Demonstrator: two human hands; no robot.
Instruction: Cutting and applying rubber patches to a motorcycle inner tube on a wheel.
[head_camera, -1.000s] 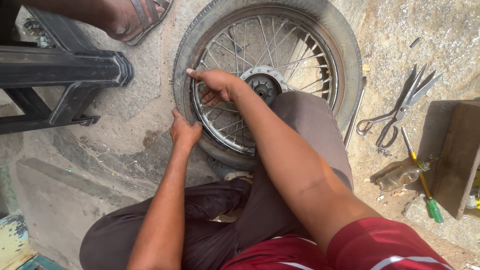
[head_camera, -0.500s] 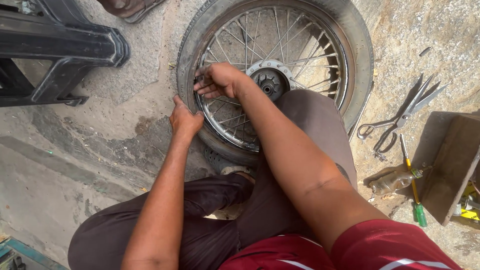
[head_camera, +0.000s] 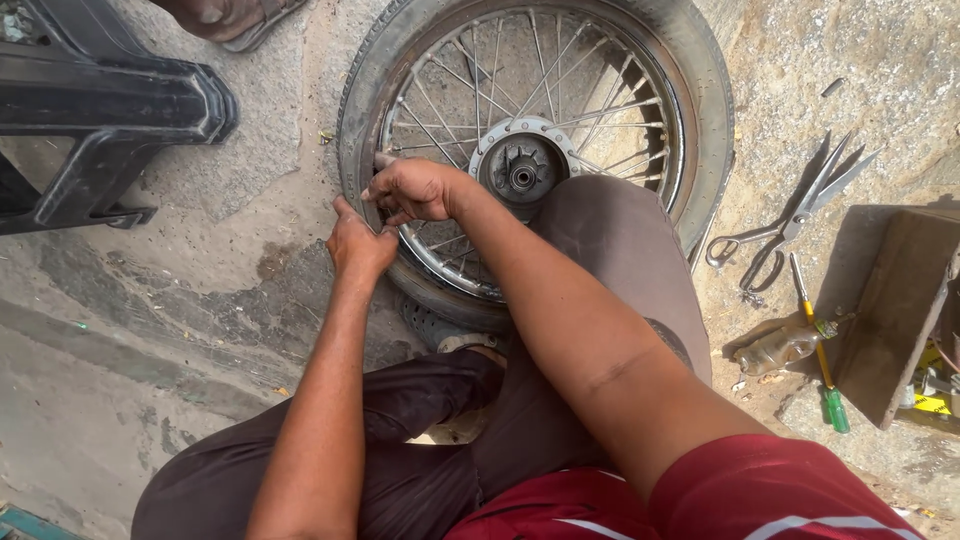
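Observation:
A spoked motorcycle wheel (head_camera: 640, 110) with a black tyre (head_camera: 362, 110) lies flat on the rough ground, its metal hub (head_camera: 522, 162) in the middle. My right hand (head_camera: 412, 190) is curled over the left side of the rim, fingers closed on the tyre's inner edge. My left hand (head_camera: 358, 242) presses on the tyre's outer wall just below it, fingers tucked against the rubber. The two hands almost touch. My right knee, in brown trousers, rests over the near part of the wheel and hides it.
Large scissors (head_camera: 795, 220) and a green-handled screwdriver (head_camera: 818, 340) lie on the ground at the right, next to a brown box (head_camera: 900, 310) and a crumpled plastic bottle (head_camera: 775, 348). A black plastic frame (head_camera: 110, 110) stands at the upper left; another person's sandalled foot (head_camera: 225, 18) shows at the top.
The view has shifted, so the wheel sits more centred. My right hand has slid down the rim toward my left hand, which stays on the tyre's wall.

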